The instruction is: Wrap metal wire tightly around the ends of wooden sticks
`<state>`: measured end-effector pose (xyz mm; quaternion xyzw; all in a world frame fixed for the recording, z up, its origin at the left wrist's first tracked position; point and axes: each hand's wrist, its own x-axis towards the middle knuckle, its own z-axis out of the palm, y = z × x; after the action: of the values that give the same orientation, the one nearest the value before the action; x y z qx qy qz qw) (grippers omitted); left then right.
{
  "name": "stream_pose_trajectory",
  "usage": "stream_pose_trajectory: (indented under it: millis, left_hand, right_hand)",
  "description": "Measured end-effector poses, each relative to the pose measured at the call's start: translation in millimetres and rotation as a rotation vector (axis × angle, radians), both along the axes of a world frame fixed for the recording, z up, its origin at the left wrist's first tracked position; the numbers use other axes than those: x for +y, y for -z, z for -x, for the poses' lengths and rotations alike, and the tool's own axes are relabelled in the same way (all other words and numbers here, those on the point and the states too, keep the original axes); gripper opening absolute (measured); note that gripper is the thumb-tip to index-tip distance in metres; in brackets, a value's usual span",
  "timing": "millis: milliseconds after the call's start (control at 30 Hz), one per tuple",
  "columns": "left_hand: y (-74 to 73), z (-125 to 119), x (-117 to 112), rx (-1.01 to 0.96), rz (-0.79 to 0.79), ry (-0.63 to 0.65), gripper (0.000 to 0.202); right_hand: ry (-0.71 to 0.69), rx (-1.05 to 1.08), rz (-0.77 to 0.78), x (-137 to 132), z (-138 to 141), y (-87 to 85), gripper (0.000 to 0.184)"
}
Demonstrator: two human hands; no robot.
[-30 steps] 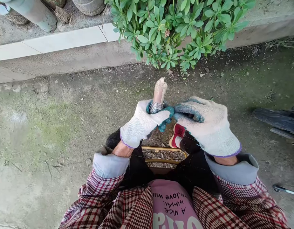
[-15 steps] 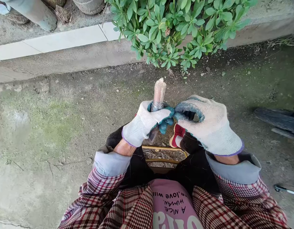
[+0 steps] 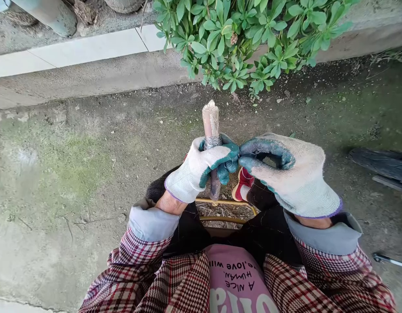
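My left hand [image 3: 207,163], in a white glove with a blue-green palm, is wrapped round a short wooden stick [image 3: 211,119]. The stick stands nearly upright, with a pale, splintered top and a darker lower end below my fist. Several turns of thin metal wire [image 3: 213,141] circle it just above my thumb. My right hand [image 3: 285,169], gloved the same way, is closed in a pinch at the left fingertips. A fine strand of the wire shows at this spot; the tip inside the pinch is hidden.
A leafy green bush [image 3: 240,39] overhangs a low tiled ledge [image 3: 90,50] ahead. Below my lap is a yellow metal frame [image 3: 227,219], with a red shoe [image 3: 242,184] beside it. A dark tyre-like object [image 3: 380,163] and a thin rod [image 3: 391,260] lie at right.
The stick's top has shifted slightly left and up, and more of its lower end shows. My right hand has moved a little to the right, still pinched.
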<state>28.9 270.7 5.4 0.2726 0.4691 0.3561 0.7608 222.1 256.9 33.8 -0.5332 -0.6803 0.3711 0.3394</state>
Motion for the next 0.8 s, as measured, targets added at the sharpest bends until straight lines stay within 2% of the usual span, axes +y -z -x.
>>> stream_pose_trajectory:
  millis: [200,400,600,700,800]
  left_hand:
    - [-1.7,-1.2,-1.6,-0.014,0.021,0.007,0.050]
    - [-4.1,-2.4,-2.4,-0.129,0.043,-0.031,0.035]
    - [0.4,1.6,-0.8,-0.178,-0.015,0.005,0.036]
    - [-0.5,4.8,-1.2,-0.068,-0.052,0.031,0.039]
    - [-7.5,4.4,-1.5,0.065,-0.112,0.037,0.030]
  right_hand:
    - [-0.037,-0.077,-0.100,1.0,0.2,-1.1,0.009]
    - [-0.071,-0.184,-0.238,1.6,1.1,-0.3,0.012]
    - [0.001,0.034,-0.080,-2.1,2.4,6.1,0.017]
    - [0.027,0.022,-0.023,-3.9,0.8,8.4,0.025]
    - [0.034,-0.028,-0.016,-3.8,-1.6,7.7,0.024]
